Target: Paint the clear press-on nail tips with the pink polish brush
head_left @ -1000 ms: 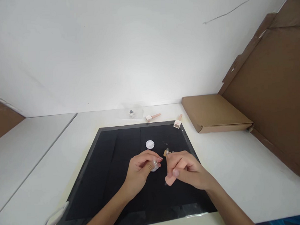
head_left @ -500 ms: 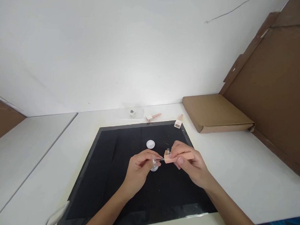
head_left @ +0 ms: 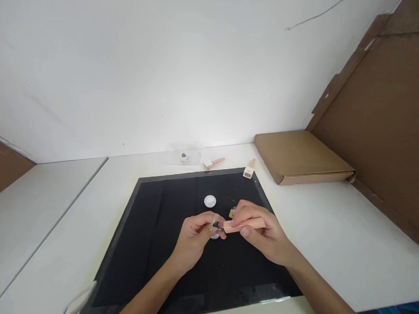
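Note:
My left hand pinches a small clear piece that looks like plastic, with a dark patch showing at it. My right hand holds a nail polish brush by its long pink handle, pointed left. The brush's dark tip is at the clear piece; I cannot tell how firmly it touches. Below my left fingers a pale round item is mostly covered. A small tan item lies partly hidden behind my right fingers. Just beyond my hands rests a white round lid-like dish.
A black mat covers the white table's middle. Two white bottles with pink handles, one at the back and one at the mat's corner, lie there. A clear tray and a flat cardboard box sit against the wall.
The brush in my right hand has moved slightly left and down, closer to the clear piece. More dark colour shows there now. My left hand keeps its pinch.

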Motion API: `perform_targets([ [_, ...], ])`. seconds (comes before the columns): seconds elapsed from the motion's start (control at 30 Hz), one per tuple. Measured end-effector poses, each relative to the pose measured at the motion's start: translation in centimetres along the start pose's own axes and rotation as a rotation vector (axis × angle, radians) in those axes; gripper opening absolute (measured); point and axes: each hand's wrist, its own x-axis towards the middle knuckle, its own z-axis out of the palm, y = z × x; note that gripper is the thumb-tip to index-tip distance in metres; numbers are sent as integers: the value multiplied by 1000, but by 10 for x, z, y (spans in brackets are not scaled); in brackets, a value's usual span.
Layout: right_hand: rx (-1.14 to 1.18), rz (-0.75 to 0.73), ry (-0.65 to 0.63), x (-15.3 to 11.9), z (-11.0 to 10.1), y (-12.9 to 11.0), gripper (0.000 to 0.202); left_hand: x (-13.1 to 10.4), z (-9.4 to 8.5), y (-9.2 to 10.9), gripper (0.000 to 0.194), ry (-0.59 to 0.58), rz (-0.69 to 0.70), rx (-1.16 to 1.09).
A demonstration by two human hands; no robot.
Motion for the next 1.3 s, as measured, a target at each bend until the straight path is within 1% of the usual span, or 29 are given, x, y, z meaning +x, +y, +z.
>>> perform_targets([
  [0.13, 15, 15, -14, -1, 0, 1, 14, 0, 0, -1, 21, -7, -18, -40],
  [0.37, 26, 35, -30, -1, 0, 3, 14, 1, -1, -3, 20, -26, -8, -24],
  [0.53, 22, 15, -49, 0, 1, 4, 15, 1, 0, -1, 20, 2, -19, -16],
  [0.7, 7, -11, -81, 0, 2, 3, 14, 2, 0, 0, 25, -2, -45, 1],
  [0.9, 6, -6, -13, 0, 1, 1, 12, 1, 2, 2, 25, 2, -27, 25],
  [1.07, -50, 32, 59, -1, 0, 0, 13, -1, 3, 3, 34, -26, -22, 78],
  [1.23, -28, 99, 113, -3, 0, 2, 14, -2, 1, 2, 30, -56, -11, 64],
  [1.3, -25, 121, 153, -3, 1, 2, 16, -2, 0, 0, 29, -65, -8, 51],
])
